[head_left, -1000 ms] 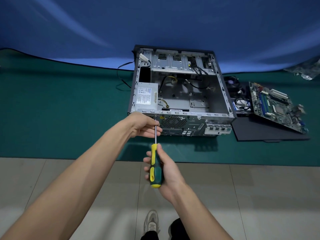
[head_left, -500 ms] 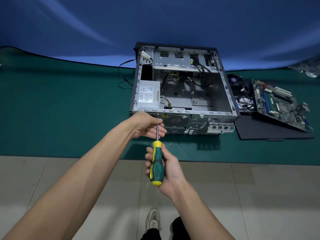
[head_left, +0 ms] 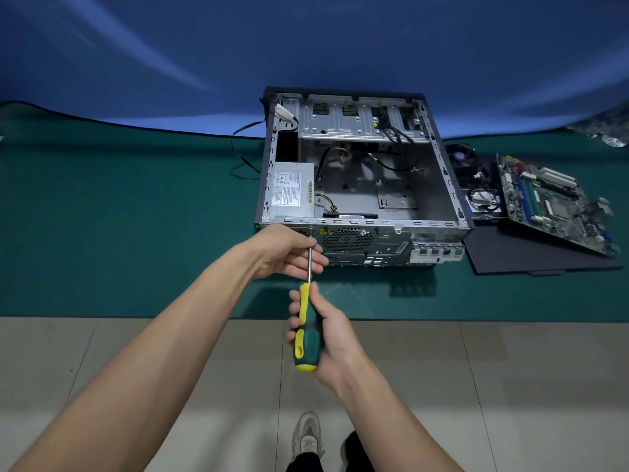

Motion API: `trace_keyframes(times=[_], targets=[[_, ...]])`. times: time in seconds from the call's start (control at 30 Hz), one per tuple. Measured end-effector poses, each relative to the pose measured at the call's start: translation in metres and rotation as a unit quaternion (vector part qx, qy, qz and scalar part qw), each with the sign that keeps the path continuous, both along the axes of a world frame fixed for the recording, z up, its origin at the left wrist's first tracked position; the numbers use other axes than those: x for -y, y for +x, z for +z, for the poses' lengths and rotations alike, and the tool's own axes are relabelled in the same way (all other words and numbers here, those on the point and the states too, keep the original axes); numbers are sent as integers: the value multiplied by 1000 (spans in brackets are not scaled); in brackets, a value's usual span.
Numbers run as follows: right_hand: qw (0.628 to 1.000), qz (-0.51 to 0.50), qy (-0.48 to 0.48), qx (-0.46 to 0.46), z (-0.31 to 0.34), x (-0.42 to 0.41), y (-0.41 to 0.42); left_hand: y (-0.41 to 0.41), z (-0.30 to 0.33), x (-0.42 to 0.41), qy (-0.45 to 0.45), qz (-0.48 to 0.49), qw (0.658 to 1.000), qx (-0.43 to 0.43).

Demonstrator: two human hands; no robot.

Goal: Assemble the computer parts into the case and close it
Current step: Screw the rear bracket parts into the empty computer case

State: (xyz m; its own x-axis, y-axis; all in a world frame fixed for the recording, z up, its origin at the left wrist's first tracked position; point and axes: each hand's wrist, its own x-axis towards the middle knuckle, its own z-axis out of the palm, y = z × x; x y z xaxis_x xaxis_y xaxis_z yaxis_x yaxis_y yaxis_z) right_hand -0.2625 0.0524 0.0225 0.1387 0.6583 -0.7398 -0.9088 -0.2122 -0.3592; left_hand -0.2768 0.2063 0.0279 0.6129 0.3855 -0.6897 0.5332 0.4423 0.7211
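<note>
— Where do you have things right now?

— The case [head_left: 360, 178] lies open on the green mat [head_left: 119, 216], back panel toward me. My right hand [head_left: 326, 332] is wrapped around the screwdriver [head_left: 306, 328] handle; my left hand [head_left: 289, 253] pinches the shaft near the tip, which sits at a screw on the rear panel beside the power supply [head_left: 289, 189].

— And the other parts?

— The motherboard [head_left: 551, 202] rests tilted on the side panel [head_left: 537, 253], right of the case. I'd judge it stiff but fragile, so hold its edges. The case looks heavy and rigid.

— Arm pose?

— Both forearms stretched forward, the tool pointing away from me.
</note>
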Motion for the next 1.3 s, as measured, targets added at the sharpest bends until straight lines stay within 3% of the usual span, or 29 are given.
trace_keyframes(times=[0.1, 0.3, 0.47, 0.57, 0.67, 0.83, 0.93, 1.13, 1.3], targets=[[1000, 22, 4, 1, 2, 1, 3, 0, -1, 2, 17, 18, 1000, 1], [982, 40, -68, 171, 2, -11, -1, -1, -2, 1, 38, 33, 999, -8], [1000, -5, 29, -7, 2, -5, 5, 1, -3, 9, 44, 79, 996, 2], [998, 43, -2, 34, 4, 0, 13, 3, -5, 15, 40, 114, 993, 10], [978, 100, -87, 159, 1, -3, 11, 3, -7, 19, 39, 131, 991, 15], [994, 85, -46, 47, 5, 0, 16, 4, -8, 23, 22, 159, 987, 25], [990, 118, -41, 71, 6, 8, 26, 6, -10, 29, 13, 178, 983, 34], [947, 215, -107, 214, 32, 7, 58, 23, -4, 43, -10, 212, 976, 43], [860, 299, -133, 392, 55, 12, 100, 38, 11, 49, 16, 219, 973, 73]])
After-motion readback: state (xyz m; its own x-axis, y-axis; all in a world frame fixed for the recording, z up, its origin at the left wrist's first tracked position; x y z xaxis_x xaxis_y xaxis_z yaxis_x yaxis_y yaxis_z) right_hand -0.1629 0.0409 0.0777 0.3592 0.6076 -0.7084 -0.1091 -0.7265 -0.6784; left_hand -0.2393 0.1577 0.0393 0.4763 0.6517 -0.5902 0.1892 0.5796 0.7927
